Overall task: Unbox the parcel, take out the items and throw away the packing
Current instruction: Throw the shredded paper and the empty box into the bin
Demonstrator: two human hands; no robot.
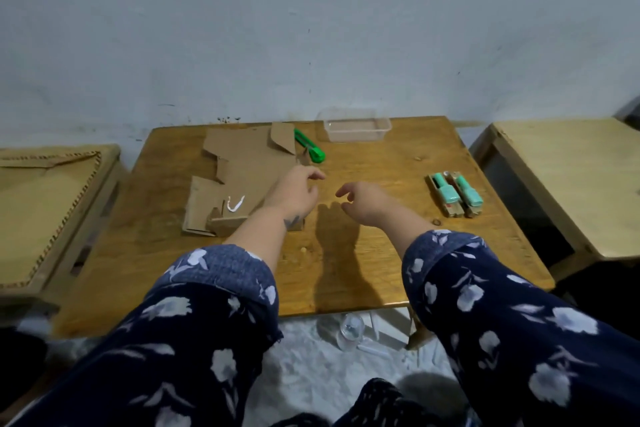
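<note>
A flattened brown cardboard box (239,170) lies on the left half of the wooden table (381,163), with a curl of white tape (235,203) on it. My left hand (298,191) hovers over the box's right edge, fingers loosely apart and holding nothing. My right hand (363,201) hangs over the bare table middle, fingers curled and apart, also holding nothing. Two small items with teal caps (454,194) lie side by side near the right of the table. A green box cutter (309,146) rests beside the box's far right corner.
A clear plastic tub (355,128) stands at the table's far edge against the wall. Low wooden stools flank the table, one on the left (45,204) and one on the right (568,180). Clear plastic packing (349,329) lies on the floor under the table's near edge.
</note>
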